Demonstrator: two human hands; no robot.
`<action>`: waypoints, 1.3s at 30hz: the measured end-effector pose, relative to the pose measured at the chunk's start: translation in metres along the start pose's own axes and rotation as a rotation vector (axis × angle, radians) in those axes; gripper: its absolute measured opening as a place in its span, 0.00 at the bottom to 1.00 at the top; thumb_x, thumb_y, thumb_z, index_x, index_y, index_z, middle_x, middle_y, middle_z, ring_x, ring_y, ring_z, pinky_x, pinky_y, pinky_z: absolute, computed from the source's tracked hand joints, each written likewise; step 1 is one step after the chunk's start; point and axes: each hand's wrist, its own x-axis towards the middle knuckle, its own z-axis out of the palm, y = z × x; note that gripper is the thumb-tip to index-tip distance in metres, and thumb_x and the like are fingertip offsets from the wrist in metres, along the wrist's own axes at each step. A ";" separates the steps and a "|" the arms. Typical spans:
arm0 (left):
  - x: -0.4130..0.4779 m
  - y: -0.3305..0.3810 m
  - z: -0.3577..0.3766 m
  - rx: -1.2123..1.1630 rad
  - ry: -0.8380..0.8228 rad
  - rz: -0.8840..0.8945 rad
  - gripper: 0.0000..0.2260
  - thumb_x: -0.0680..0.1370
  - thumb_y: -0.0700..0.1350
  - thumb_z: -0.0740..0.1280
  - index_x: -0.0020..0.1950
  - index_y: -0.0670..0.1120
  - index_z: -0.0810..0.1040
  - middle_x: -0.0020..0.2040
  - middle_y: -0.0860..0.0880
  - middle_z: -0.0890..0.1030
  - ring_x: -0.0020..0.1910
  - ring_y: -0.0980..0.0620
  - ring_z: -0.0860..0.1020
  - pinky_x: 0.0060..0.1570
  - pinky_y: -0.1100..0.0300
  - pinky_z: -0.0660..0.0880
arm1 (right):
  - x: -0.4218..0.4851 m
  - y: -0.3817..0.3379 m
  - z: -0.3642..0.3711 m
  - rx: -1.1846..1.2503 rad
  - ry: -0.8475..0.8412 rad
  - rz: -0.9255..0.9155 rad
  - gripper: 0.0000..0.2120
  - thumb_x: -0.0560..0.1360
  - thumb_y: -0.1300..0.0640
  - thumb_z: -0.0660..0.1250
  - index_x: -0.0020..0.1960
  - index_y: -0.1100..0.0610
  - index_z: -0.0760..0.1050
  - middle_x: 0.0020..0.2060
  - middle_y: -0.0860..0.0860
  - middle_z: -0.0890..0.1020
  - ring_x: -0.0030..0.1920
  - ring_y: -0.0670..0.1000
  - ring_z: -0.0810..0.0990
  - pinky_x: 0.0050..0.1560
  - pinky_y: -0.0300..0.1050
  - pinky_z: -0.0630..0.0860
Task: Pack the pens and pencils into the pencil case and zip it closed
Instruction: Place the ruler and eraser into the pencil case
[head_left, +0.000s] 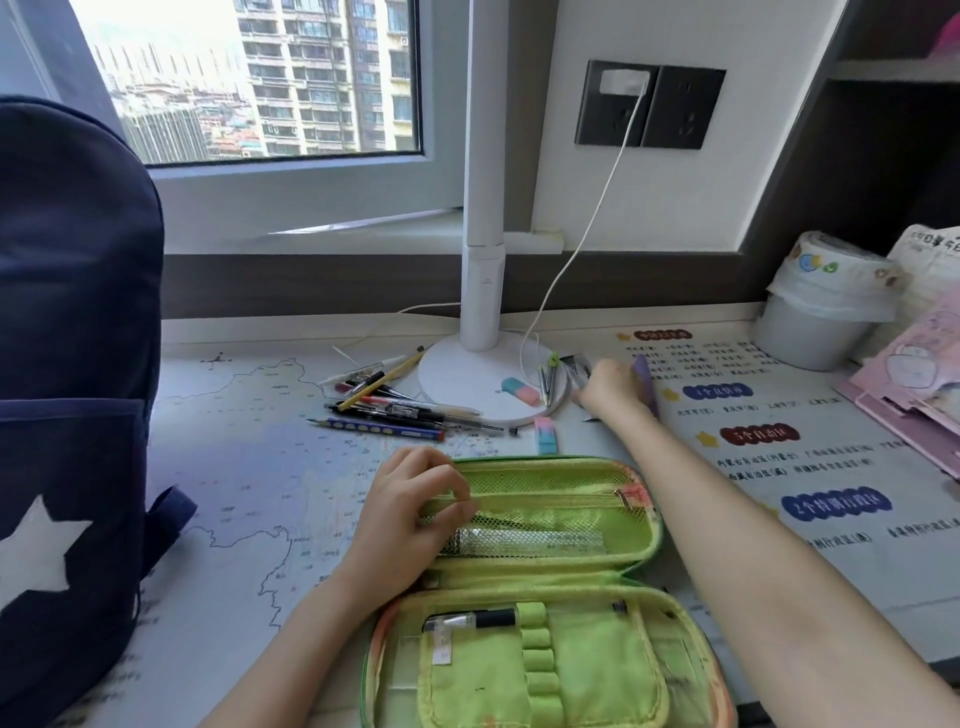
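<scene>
Head view: my left hand (410, 514) is pinching the pencil case (587, 649); right hand (610, 387), grip unclear, is reaching past, forearm endangering the eraser (546, 435).

Child's study desk at home, map desk mat (249, 467), lamp (483, 208), backpack (72, 364), high-rise window view (249, 78)
</scene>
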 end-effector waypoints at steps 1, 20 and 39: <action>0.000 0.000 0.000 -0.002 -0.001 0.001 0.07 0.71 0.56 0.66 0.39 0.54 0.74 0.41 0.55 0.76 0.46 0.54 0.72 0.46 0.58 0.70 | 0.002 -0.002 0.000 0.036 -0.023 0.050 0.21 0.77 0.53 0.60 0.67 0.61 0.68 0.65 0.58 0.73 0.66 0.55 0.71 0.66 0.44 0.63; 0.002 0.006 -0.001 0.123 0.082 0.077 0.07 0.69 0.52 0.69 0.36 0.49 0.79 0.44 0.50 0.76 0.49 0.53 0.69 0.50 0.63 0.65 | -0.087 0.014 -0.058 0.350 -0.342 -0.481 0.14 0.68 0.59 0.72 0.35 0.70 0.76 0.27 0.56 0.71 0.24 0.48 0.63 0.23 0.35 0.59; -0.001 0.007 -0.006 0.124 -0.033 0.016 0.10 0.71 0.56 0.65 0.39 0.51 0.79 0.44 0.55 0.79 0.49 0.54 0.73 0.51 0.50 0.69 | -0.144 0.036 -0.082 0.030 -0.127 -0.628 0.07 0.68 0.47 0.74 0.43 0.48 0.83 0.34 0.43 0.83 0.34 0.39 0.76 0.38 0.39 0.73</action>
